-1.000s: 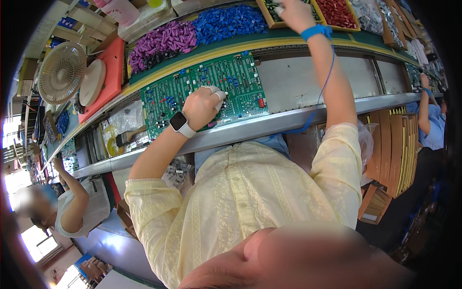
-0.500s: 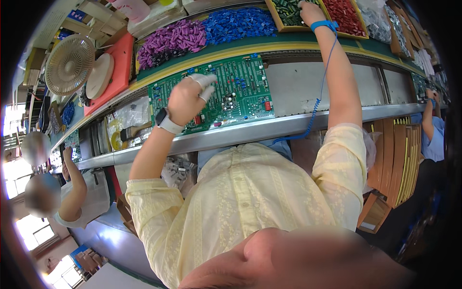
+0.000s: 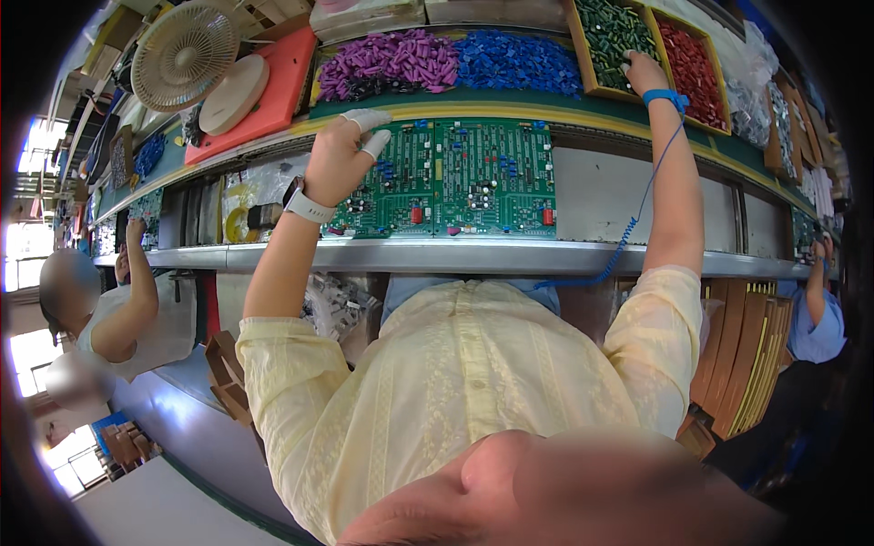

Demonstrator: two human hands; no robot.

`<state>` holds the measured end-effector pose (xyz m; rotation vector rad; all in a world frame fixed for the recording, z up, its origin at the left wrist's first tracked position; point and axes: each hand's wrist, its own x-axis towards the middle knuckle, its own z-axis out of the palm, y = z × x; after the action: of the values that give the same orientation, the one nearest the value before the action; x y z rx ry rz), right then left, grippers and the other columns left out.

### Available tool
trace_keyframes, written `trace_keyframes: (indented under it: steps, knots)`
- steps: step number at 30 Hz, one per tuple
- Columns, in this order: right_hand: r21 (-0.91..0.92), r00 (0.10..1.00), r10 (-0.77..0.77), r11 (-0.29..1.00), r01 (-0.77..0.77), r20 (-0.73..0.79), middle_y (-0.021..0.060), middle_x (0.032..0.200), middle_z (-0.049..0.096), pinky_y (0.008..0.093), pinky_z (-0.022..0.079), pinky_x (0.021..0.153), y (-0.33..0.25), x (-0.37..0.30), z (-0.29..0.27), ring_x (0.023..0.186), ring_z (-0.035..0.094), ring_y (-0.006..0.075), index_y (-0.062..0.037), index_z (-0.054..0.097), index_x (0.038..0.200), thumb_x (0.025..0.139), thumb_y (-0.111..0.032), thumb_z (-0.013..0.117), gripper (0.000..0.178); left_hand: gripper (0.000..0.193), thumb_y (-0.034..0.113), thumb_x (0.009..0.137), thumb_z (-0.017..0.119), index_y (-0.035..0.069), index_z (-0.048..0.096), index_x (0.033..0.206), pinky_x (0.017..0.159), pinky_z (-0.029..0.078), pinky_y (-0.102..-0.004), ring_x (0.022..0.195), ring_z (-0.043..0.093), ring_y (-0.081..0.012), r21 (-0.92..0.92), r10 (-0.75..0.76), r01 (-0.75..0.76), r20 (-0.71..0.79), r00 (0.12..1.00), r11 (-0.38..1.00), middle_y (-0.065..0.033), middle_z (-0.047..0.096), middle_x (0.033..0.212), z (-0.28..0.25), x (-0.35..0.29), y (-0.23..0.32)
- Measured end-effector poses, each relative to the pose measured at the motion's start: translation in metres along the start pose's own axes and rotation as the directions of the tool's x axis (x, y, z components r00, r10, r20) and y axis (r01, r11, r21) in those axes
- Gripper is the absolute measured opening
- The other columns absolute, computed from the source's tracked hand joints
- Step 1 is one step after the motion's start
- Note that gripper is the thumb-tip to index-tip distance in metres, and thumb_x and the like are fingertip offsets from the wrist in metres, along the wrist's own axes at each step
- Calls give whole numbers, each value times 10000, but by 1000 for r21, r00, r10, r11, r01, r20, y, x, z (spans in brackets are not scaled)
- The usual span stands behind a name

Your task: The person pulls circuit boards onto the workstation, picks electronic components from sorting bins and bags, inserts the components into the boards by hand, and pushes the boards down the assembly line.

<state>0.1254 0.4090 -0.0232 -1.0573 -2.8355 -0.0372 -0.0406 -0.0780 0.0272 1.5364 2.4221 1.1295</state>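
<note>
My left hand (image 3: 339,162), with white covers on thumb and forefinger, hovers over the left part of the green circuit boards (image 3: 496,168). Thumb and forefinger stand apart, with nothing visible between them. A watch with a white strap (image 3: 309,207) is on that wrist. At the far right, my right hand (image 3: 648,75) reaches into a tray of small green components (image 3: 614,35). Its fingers are bent close together among the parts; what they grip is too small to make out. A blue wrist band (image 3: 665,96) with a coiled cord (image 3: 619,250) is on the right wrist.
Purple components (image 3: 391,62) and blue components (image 3: 514,64) lie heaped behind the boards; red ones (image 3: 692,73) fill the adjoining tray. A fan (image 3: 187,56) stands at the far left. A metal rail (image 3: 410,255) runs along the front. Other people work at both sides.
The view has turned, shifting the scene. My left hand has drawn toward the boards' left side, uncovering more of them. My right hand stays at the tray of green components, slightly further in.
</note>
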Motion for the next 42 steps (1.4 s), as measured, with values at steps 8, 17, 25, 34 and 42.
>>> trace_keyframes:
  steps: [8, 17, 25, 34, 42]
  knots:
    - [78, 994, 74, 995, -68, -81, 207, 1050, 591, 452, 455, 814, -4, -5, -7, 957, 565, 365, -71, 558, 1116, 862, -227, 527, 299, 243, 88, 773, 630, 28, 630, 1009, 657, 483, -299, 707, 600, -229, -3, -33, 33, -2, 999, 999, -142, 629, 897, 1, -7, -5]
    - [58, 994, 75, 995, -80, 81, 222, 994, 613, 436, 458, 808, -16, -4, -17, 936, 587, 351, -12, 586, 1051, 836, -253, 569, 323, 227, 88, 776, 625, 30, 634, 996, 660, 485, -310, 722, 612, -245, -43, -51, 51, 15, 999, 998, -142, 631, 866, 7, -2, -4]
    - [581, 995, 101, 809, -91, 14, 130, 914, 650, 356, 488, 697, -28, -27, -40, 776, 623, 228, -34, 612, 1034, 858, -271, 541, 304, 242, 71, 778, 616, 43, 628, 1018, 664, 489, -295, 761, 618, -234, -111, 3, 5, 72, 997, 994, -146, 629, 915, 17, 3, 5]
    - [994, 766, -633, 78, -80, 111, 8, 847, 572, 242, 463, 675, -204, -151, -56, 725, 538, 86, -40, 591, 1063, 895, -87, 519, 189, 339, 67, 865, 550, -10, 481, 1189, 741, 470, -233, 826, 599, -120, -757, -115, 261, 242, 963, 599, -76, 617, 1020, 57, 4, 26]
    - [785, 651, -666, 156, 599, -364, 63, 949, 595, 269, 472, 723, -278, -177, -43, 791, 573, 149, -36, 594, 1038, 813, -42, 615, 227, 242, 75, 850, 582, 2, 537, 1076, 667, 473, -226, 748, 582, -103, -836, -258, 508, 454, 853, 209, -56, 609, 887, 26, -37, -13]
